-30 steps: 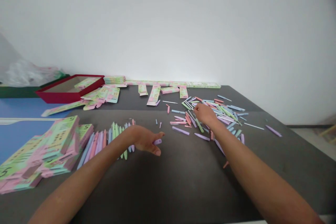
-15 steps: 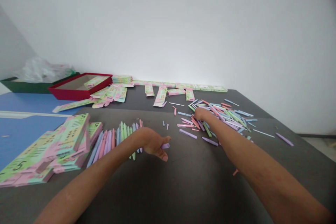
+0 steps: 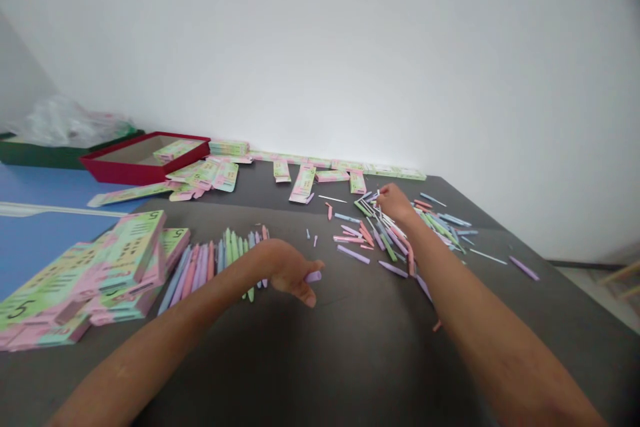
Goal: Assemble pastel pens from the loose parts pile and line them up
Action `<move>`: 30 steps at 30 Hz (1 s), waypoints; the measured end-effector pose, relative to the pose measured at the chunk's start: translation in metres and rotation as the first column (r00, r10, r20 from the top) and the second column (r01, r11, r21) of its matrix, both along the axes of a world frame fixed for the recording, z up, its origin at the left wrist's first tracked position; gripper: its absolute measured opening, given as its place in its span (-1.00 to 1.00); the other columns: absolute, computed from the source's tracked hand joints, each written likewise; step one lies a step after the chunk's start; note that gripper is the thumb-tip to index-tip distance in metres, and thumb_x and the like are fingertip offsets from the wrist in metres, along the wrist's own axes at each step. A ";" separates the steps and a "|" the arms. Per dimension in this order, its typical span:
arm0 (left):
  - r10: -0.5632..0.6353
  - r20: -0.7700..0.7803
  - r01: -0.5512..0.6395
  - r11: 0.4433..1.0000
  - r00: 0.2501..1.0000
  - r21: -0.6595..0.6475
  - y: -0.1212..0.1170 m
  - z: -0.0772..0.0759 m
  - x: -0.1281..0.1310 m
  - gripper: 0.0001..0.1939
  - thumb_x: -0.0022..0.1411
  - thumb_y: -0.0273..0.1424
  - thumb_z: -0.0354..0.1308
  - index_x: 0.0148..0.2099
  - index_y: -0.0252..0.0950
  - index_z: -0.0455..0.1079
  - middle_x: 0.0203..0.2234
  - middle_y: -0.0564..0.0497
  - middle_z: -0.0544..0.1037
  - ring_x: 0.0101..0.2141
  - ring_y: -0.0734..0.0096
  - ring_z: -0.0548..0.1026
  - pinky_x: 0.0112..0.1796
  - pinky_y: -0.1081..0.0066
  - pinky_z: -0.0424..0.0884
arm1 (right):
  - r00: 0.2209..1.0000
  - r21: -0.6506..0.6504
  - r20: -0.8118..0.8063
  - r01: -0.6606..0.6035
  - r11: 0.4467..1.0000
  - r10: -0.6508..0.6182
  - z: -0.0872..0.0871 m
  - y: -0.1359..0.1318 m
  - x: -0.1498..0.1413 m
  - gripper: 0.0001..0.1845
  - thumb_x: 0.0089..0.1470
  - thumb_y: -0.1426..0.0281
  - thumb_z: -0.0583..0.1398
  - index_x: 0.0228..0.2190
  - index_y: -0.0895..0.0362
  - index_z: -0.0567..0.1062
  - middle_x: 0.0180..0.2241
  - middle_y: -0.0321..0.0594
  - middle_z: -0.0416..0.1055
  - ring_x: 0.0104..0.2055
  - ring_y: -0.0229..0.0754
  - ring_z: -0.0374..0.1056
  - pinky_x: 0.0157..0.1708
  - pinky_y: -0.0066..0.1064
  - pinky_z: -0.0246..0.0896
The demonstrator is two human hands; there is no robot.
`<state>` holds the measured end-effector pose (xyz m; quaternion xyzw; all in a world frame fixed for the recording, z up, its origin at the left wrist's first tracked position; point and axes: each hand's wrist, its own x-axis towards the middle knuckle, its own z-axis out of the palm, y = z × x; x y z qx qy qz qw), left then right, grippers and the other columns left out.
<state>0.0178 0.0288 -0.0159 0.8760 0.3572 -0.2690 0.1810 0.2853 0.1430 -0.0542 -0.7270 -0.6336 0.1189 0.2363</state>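
My left hand [image 3: 293, 273] is closed around a purple pen barrel [image 3: 313, 277], whose hollow end pokes out between thumb and fingers. Beneath and left of that wrist lies a row of pastel pens [image 3: 200, 263] in blue, pink, purple and green. My right hand [image 3: 395, 201] reaches over the loose heap of pen parts [image 3: 385, 233]. Its fingers are curled down at the heap's far side; what they pinch, if anything, is hidden. A separate purple barrel [image 3: 353, 253] and tiny tips [image 3: 315, 240] lie between the hands.
Stacked pink-green cartons [image 3: 125, 253] stand at the left. Behind them are a red tray [image 3: 125, 174], a green tray [image 3: 45, 155] with a plastic bag [image 3: 65, 121], and flattened cartons [image 3: 203, 175]. More cartons [image 3: 345, 165] line the wall. A purple barrel [image 3: 524, 268] lies near the right edge.
My right hand has moved slightly right and away from me across the heap, uncovering white refills and pen parts. My left hand keeps its grip on the purple barrel. The view has shifted slightly.
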 end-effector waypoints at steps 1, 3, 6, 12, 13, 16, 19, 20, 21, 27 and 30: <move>-0.010 -0.029 0.010 1.000 1.000 -0.009 0.000 0.001 0.000 -0.07 0.13 0.01 0.13 0.38 -0.28 -0.13 -0.13 -0.31 0.58 -0.17 -0.02 0.53 -0.29 0.31 0.35 | 0.997 0.041 -0.072 -0.006 0.999 0.009 0.002 -0.009 -0.004 -0.60 0.10 0.49 -0.03 -0.02 0.28 0.31 -0.28 -0.10 0.47 -0.45 -0.30 0.33 -0.46 -0.50 0.17; -0.022 -0.086 0.019 0.999 0.996 -0.037 -0.001 0.005 0.001 -0.10 0.19 -0.01 0.08 0.40 -0.28 -0.20 -0.14 -0.30 0.58 -0.17 -0.02 0.53 -0.29 0.29 0.35 | 0.958 0.112 -0.272 -0.057 0.992 0.086 0.003 -0.033 -0.018 -0.66 0.13 0.43 -0.02 -0.03 0.18 0.27 -0.35 -0.25 0.44 -0.56 -0.37 0.25 -0.53 -0.53 0.16; -0.025 -0.087 0.021 0.999 0.996 -0.044 -0.001 0.009 0.001 -0.12 0.21 -0.01 0.05 0.40 -0.28 -0.20 -0.13 -0.30 0.57 -0.17 -0.03 0.53 -0.26 0.26 0.35 | 0.360 0.283 -0.864 -0.233 0.930 0.353 -0.001 -0.076 -0.043 -0.77 -0.02 0.30 0.24 -0.32 0.12 0.35 -0.51 -0.36 0.36 -0.65 -0.40 0.16 -0.63 -0.55 0.12; -0.024 -0.088 0.020 0.999 0.996 -0.048 -0.001 0.008 0.002 -0.15 0.19 0.00 0.08 0.38 -0.27 -0.10 -0.08 -0.31 0.54 -0.11 -0.05 0.50 -0.21 0.25 0.35 | -0.176 0.179 -0.977 -0.373 0.910 0.120 -0.017 -0.121 -0.077 -0.70 -0.11 0.34 0.37 -0.49 0.14 0.34 -0.53 -0.37 0.38 -0.61 -0.46 0.22 -0.60 -0.64 0.22; -0.022 -0.083 0.019 0.999 0.996 -0.044 -0.001 0.007 0.002 -0.16 0.18 0.00 0.08 0.37 -0.27 -0.06 -0.09 -0.30 0.55 -0.12 -0.04 0.50 -0.21 0.25 0.35 | -0.203 0.165 -0.975 -0.383 0.909 0.092 -0.019 -0.122 -0.079 -0.71 -0.11 0.36 0.38 -0.49 0.14 0.34 -0.53 -0.37 0.39 -0.61 -0.46 0.22 -0.60 -0.64 0.23; -0.015 -0.067 0.012 0.999 0.998 -0.043 0.000 0.005 0.001 -0.22 0.17 -0.01 0.08 0.33 -0.25 0.06 -0.12 -0.28 0.57 -0.17 0.00 0.51 -0.25 0.27 0.35 | -0.237 0.139 -0.971 -0.404 0.904 0.044 -0.023 -0.121 -0.080 -0.74 -0.10 0.39 0.37 -0.48 0.14 0.36 -0.51 -0.35 0.40 -0.61 -0.43 0.23 -0.60 -0.60 0.26; -0.005 -0.076 0.002 0.999 0.997 -0.047 0.001 0.003 0.000 -0.27 0.16 0.00 0.08 0.29 -0.24 0.15 -0.18 -0.26 0.60 -0.22 0.04 0.53 -0.28 0.29 0.34 | -0.227 0.132 -0.973 -0.411 0.902 0.039 -0.026 -0.121 -0.081 -0.76 -0.09 0.39 0.36 -0.45 0.14 0.37 -0.50 -0.34 0.42 -0.60 -0.42 0.25 -0.60 -0.58 0.25; -0.001 -0.085 -0.004 0.998 0.996 -0.055 0.001 0.003 0.001 -0.27 0.16 0.00 0.08 0.29 -0.23 0.15 -0.19 -0.25 0.60 -0.23 0.05 0.53 -0.28 0.30 0.34 | -0.213 0.135 -0.976 -0.410 0.902 0.050 -0.027 -0.122 -0.082 -0.76 -0.10 0.39 0.36 -0.43 0.14 0.38 -0.50 -0.34 0.43 -0.60 -0.41 0.26 -0.60 -0.58 0.24; 0.002 -0.092 -0.008 0.998 0.996 -0.061 0.002 0.002 0.001 -0.28 0.17 -0.01 0.08 0.29 -0.23 0.15 -0.20 -0.25 0.61 -0.25 0.06 0.53 -0.29 0.32 0.34 | -0.194 0.142 -0.979 -0.406 0.903 0.067 -0.028 -0.122 -0.083 -0.75 -0.11 0.38 0.36 -0.41 0.14 0.39 -0.49 -0.34 0.44 -0.60 -0.41 0.27 -0.60 -0.57 0.22; -0.033 -0.102 0.027 0.998 0.994 -0.056 0.004 0.004 0.001 -0.30 0.17 -0.06 0.08 0.27 -0.30 0.20 -0.28 -0.22 0.62 -0.33 0.08 0.53 -0.39 0.34 0.34 | 0.090 0.155 -0.975 -0.375 0.914 0.202 -0.043 -0.120 -0.093 -0.72 -0.11 0.24 0.30 -0.41 0.13 0.38 -0.58 -0.37 0.38 -0.64 -0.36 0.22 -0.63 -0.52 0.09; -0.025 -0.088 0.020 0.998 0.996 -0.058 0.006 -0.001 -0.003 -0.32 0.16 -0.07 0.08 0.25 -0.28 0.23 -0.44 -0.15 0.63 -0.42 0.15 0.53 -0.45 0.38 0.32 | 0.515 0.120 -0.804 -0.350 0.929 0.298 -0.050 -0.115 -0.092 -0.80 0.00 0.29 0.19 -0.52 0.11 0.29 -0.66 -0.45 0.23 -0.62 -0.34 0.15 -0.60 -0.51 -0.01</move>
